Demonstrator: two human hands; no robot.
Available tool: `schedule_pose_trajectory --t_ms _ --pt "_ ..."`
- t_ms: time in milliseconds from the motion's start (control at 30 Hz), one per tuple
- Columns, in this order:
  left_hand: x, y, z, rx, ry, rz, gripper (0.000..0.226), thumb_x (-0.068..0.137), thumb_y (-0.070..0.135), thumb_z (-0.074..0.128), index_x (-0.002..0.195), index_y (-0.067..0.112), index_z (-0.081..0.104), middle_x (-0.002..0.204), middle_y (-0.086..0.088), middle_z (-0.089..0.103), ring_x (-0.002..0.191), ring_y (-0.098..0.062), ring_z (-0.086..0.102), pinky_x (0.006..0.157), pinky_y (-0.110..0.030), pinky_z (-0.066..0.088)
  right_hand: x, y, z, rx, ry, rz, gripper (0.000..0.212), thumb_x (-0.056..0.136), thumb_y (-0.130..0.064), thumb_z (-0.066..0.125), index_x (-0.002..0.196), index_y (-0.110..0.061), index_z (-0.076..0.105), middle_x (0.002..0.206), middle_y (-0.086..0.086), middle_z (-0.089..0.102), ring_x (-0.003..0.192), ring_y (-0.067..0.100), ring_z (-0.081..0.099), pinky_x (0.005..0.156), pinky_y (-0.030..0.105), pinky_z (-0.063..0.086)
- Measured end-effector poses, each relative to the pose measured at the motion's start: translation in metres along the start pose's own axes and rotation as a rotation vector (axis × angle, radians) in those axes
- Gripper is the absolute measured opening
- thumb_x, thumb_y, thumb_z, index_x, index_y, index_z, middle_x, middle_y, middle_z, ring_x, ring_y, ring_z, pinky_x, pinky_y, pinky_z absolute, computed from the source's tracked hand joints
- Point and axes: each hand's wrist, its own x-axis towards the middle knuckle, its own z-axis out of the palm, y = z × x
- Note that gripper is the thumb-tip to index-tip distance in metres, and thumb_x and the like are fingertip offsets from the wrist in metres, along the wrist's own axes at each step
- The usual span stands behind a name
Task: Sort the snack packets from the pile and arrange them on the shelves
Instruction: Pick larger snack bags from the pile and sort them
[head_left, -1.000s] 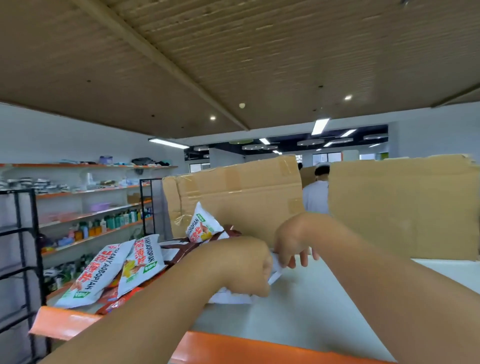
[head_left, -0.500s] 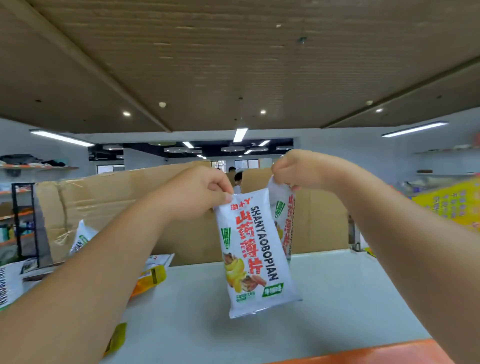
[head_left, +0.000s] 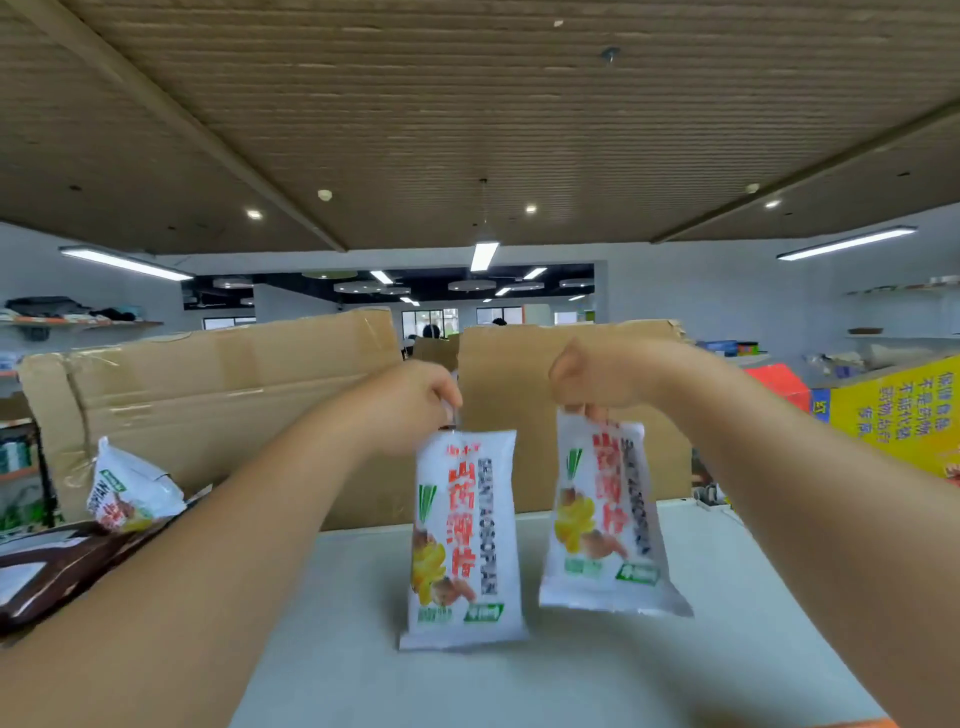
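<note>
My left hand (head_left: 415, 402) pinches the top edge of a white snack packet (head_left: 462, 540) with red lettering, which hangs upright with its bottom at the white shelf top (head_left: 727, 623). My right hand (head_left: 597, 374) grips the top of a second, matching white packet (head_left: 605, 525), held upright just to the right of the first. The two packets hang side by side, a small gap between them. The pile lies at the far left: another white packet (head_left: 127, 491) and a brown packet (head_left: 57, 566), partly hidden by my left forearm.
Two upright cardboard sheets (head_left: 218, 395) (head_left: 524, 415) stand along the back of the shelf top. A yellow box (head_left: 898, 415) and a red one (head_left: 779, 384) stand at the right. Wall shelves with goods (head_left: 21, 457) run along the left. An orange shelf edge shows at the bottom right.
Both hands lifted packets off the pile at the left and carried them right. The two packets, overlapping half a second ago, now hang apart and lower, near the shelf top.
</note>
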Motion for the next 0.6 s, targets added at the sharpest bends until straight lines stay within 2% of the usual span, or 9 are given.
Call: schedule_pose_trajectory --t_ms 67,133,200,267,333,400,467,600 --pt "0.003 -0.005 0.02 0.056 -0.09 -0.019 0.011 0.096 0.03 0.064 0.106 0.034 0.068 0.112 0.008 0.066 0.098 -0.012 0.064 0.088 -0.032 0.054 0.009 0.008 0.025 0.02 -0.103 0.033 0.028 0.095 -0.042 0.059 0.085 -0.017 0.069 0.084 -0.002 0.074 0.078 0.017 0.069 0.081 0.034 0.053" --pt "0.001 -0.006 0.035 0.105 -0.187 -0.02 0.011 0.095 0.038 0.065 0.105 0.037 0.069 0.11 0.012 0.065 0.097 -0.007 0.062 0.089 -0.032 0.053 0.012 0.018 0.037 0.027 -0.187 0.048 0.04 0.094 -0.053 0.06 0.098 -0.015 0.071 0.094 -0.001 0.075 0.084 0.015 0.073 0.084 0.037 0.056" --pt "-0.002 -0.006 0.051 0.182 -0.283 -0.036 0.015 0.094 0.046 0.063 0.103 0.037 0.07 0.104 0.016 0.065 0.095 -0.005 0.062 0.089 -0.032 0.053 0.014 0.027 0.045 0.039 -0.311 0.082 0.048 0.093 -0.053 0.062 0.107 -0.008 0.071 0.096 0.003 0.075 0.083 0.017 0.075 0.08 0.042 0.062" --pt "-0.006 -0.007 0.069 0.252 -0.358 -0.066 0.022 0.093 0.054 0.062 0.103 0.037 0.069 0.098 0.017 0.067 0.093 -0.006 0.063 0.088 -0.032 0.054 0.013 0.029 0.055 0.063 -0.507 0.143 0.053 0.089 -0.05 0.069 0.113 -0.002 0.068 0.092 0.009 0.074 0.079 0.024 0.075 0.075 0.047 0.063" --pt "-0.007 -0.009 0.084 0.265 -0.392 -0.099 0.026 0.089 0.06 0.063 0.104 0.039 0.066 0.092 0.019 0.071 0.088 -0.004 0.063 0.086 -0.03 0.054 0.011 0.027 0.069 0.046 -0.67 0.146 0.054 0.086 -0.045 0.076 0.11 0.001 0.064 0.089 0.013 0.067 0.074 0.03 0.071 0.077 0.051 0.062" --pt "-0.009 -0.01 0.091 0.263 -0.398 -0.124 0.031 0.087 0.063 0.064 0.109 0.042 0.063 0.092 0.019 0.07 0.085 -0.004 0.063 0.083 -0.028 0.054 0.01 0.024 0.08 -0.014 -0.717 0.07 0.044 0.086 -0.043 0.077 0.099 -0.005 0.06 0.087 0.013 0.06 0.071 0.03 0.065 0.08 0.052 0.06" --pt "-0.009 -0.011 0.094 0.266 -0.378 -0.125 0.039 0.082 0.068 0.065 0.111 0.043 0.061 0.097 0.019 0.067 0.088 -0.003 0.063 0.088 -0.03 0.054 0.012 0.022 0.083 -0.049 -0.694 -0.019 0.036 0.087 -0.04 0.076 0.092 -0.011 0.056 0.087 0.011 0.058 0.076 0.028 0.062 0.082 0.05 0.06" --pt "-0.01 -0.011 0.099 0.231 -0.335 -0.106 0.044 0.081 0.07 0.066 0.116 0.045 0.059 0.1 0.023 0.056 0.09 0.0 0.057 0.086 -0.025 0.05 0.016 0.022 0.078 -0.091 -0.708 -0.1 0.037 0.086 -0.035 0.079 0.101 -0.01 0.057 0.09 0.009 0.059 0.081 0.026 0.062 0.083 0.049 0.061"
